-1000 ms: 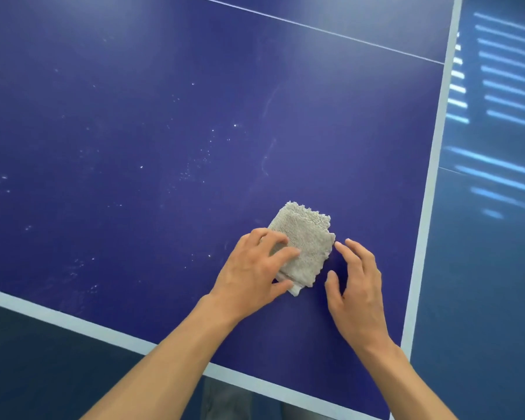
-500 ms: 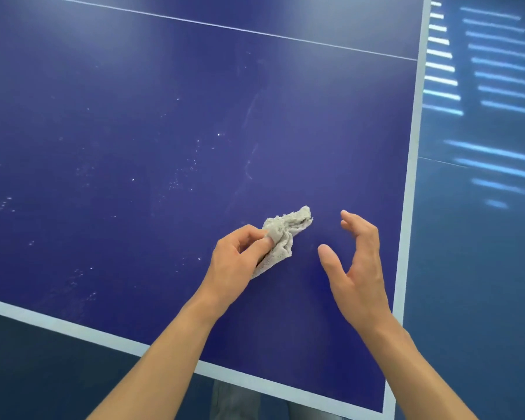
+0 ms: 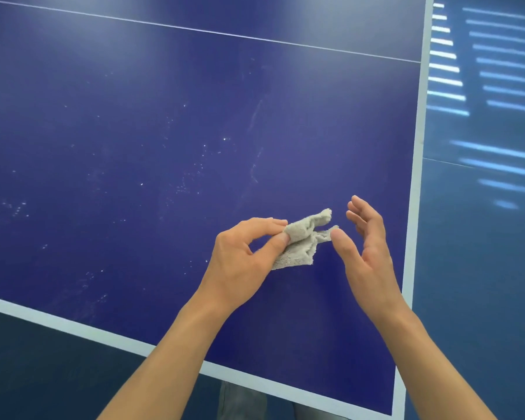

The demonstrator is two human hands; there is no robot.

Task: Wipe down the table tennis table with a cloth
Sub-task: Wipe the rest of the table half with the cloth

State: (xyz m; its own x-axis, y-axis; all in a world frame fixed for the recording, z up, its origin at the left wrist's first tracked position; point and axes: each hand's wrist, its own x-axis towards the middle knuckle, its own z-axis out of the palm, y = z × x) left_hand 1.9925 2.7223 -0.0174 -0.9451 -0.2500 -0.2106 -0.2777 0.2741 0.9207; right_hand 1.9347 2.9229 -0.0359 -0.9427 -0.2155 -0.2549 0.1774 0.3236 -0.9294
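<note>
Cloth [image 3: 300,242] is crumpled up in my left hand [image 3: 243,262], pinched between thumb and fingertips over the tabletop [image 3: 119,95], near its front right corner. My right hand [image 3: 372,253] is just beside it, fingers loosely spread, with the thumb tip right at a cloth corner; can't tell if it actually touches. Further out, the blue surface has white dusty specks [image 3: 194,174] and a couple of faint smears [image 3: 255,165]. Past those a thin white line [image 3: 225,33] runs across. Off the right edge there's floor [image 3: 482,268] with stripes of light.
</note>
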